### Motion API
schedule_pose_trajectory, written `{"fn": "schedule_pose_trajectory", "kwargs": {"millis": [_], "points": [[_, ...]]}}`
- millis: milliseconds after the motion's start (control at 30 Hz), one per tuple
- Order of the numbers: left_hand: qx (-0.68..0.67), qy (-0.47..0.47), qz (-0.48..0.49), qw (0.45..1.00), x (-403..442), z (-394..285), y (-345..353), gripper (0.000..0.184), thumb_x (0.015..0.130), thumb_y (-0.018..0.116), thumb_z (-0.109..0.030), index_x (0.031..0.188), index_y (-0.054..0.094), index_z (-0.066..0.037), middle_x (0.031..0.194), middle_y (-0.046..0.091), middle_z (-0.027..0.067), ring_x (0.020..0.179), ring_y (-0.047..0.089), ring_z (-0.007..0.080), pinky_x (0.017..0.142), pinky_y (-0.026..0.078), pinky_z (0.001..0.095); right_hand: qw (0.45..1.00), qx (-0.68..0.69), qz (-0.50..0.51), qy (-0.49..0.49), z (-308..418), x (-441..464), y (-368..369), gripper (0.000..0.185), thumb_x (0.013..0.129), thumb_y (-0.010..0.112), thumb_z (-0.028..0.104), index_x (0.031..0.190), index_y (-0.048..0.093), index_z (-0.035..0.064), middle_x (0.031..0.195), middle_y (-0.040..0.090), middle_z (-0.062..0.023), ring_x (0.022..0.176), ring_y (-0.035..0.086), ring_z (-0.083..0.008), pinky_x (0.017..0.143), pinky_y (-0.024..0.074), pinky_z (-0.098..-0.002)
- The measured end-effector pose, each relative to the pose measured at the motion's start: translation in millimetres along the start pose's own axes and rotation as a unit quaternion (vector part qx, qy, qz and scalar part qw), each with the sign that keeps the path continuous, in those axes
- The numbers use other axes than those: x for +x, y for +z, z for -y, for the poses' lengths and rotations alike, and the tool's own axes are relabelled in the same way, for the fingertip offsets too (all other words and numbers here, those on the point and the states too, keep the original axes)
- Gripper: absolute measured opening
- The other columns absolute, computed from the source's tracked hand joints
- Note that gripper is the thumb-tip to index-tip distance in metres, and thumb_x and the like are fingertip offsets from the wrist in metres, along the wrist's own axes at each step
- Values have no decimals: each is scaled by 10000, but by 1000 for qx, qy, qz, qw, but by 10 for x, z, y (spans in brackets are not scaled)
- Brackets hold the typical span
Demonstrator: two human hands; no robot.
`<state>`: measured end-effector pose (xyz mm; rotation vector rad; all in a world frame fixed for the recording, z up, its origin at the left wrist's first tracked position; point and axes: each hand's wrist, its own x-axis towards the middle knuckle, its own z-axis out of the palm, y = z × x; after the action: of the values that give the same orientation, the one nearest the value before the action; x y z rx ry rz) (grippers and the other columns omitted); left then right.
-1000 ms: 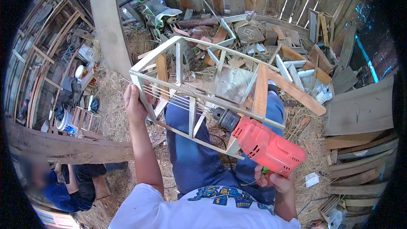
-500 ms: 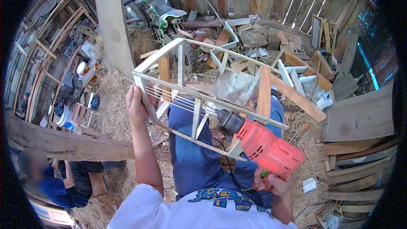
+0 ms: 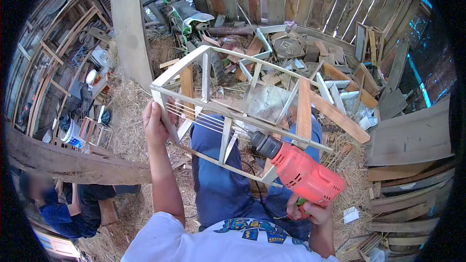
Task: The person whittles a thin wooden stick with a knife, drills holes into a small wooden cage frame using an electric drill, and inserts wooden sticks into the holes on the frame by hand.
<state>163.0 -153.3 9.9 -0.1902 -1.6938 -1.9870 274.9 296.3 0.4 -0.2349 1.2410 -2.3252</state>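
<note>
A light wooden frame (image 3: 225, 138) with thin rods across its left part rests over my knees. My left hand (image 3: 156, 122) is closed around its left end post. In my right hand (image 3: 310, 209) is the handle of a red power drill (image 3: 313, 174), with fingers wrapped around the grip. The drill's dark chuck (image 3: 264, 144) sits inside the frame and points left toward the rods. Whether the bit touches the wood I cannot tell. A brown plank (image 3: 303, 109) stands against the frame's right part.
Wood offcuts (image 3: 335, 70) and scraps pile up ahead on straw. To the right lean stacked boards (image 3: 412, 184). Another person (image 3: 60, 208) sits at lower left, behind a long wooden beam (image 3: 73, 160). A white bucket (image 3: 73, 133) stands at left.
The drill has shifted very slightly left with my right hand. My left hand keeps its hold on the frame, and the view has moved a little.
</note>
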Motion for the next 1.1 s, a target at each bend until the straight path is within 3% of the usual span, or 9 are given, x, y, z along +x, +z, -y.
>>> {"fn": "schedule_pose_trajectory", "kwargs": {"millis": [367,500,567,767,833,900,1100], "points": [[9,5,-8,1000,-45,-87,25,379,1052,477,-353,1131,564,7,851,639,99,618,575,141,530,465,261,998,5,-68,-8,210,-66,159,337,827,795,216,972,632,-41,728,617,-93,532,545,-158,445,383,-290],[21,11,-17,1000,-60,-58,-18,366,1058,466,-346,1108,558,5,803,616,88,586,553,137,511,445,269,995,-19,-99,-8,226,-80,188,339,831,793,212,980,625,-41,721,612,-98,519,531,-156,443,378,-292],[5,12,-12,1000,-74,-29,-63,362,1059,462,-344,1112,554,2,801,611,85,583,546,135,508,439,269,999,16,-50,-3,174,-88,98,349,833,790,196,1026,620,-41,738,623,-113,515,529,-157,443,385,-297],[-14,18,-13,1000,-68,-93,29,378,1062,463,-347,1091,562,16,769,588,76,573,520,124,508,418,261,999,15,-39,4,142,-100,-6,385,825,788,165,1096,609,-41,759,632,-130,514,528,-160,439,387,-301],[-4,12,-38,999,-68,-107,42,413,1061,469,-358,1051,582,39,721,569,69,565,504,114,514,407,253,999,10,-49,10,215,-91,34,385,823,789,163,1094,609,-43,758,636,-130,516,540,-161,437,394,-299],[-4,13,-7,1000,-68,-69,-33,347,1061,471,-346,1103,561,-14,793,606,71,586,536,130,506,425,265,998,6,-59,15,258,-97,47,385,822,791,160,1091,608,-46,757,639,-130,519,552,-163,435,401,-296],[25,6,4,1000,-49,-73,-28,367,1058,480,-369,1069,585,-18,792,611,56,582,527,122,502,417,265,997,-31,-69,-5,272,-92,5,341,825,791,176,1017,625,-53,742,650,-127,543,605,-164,449,445,-290]]}}
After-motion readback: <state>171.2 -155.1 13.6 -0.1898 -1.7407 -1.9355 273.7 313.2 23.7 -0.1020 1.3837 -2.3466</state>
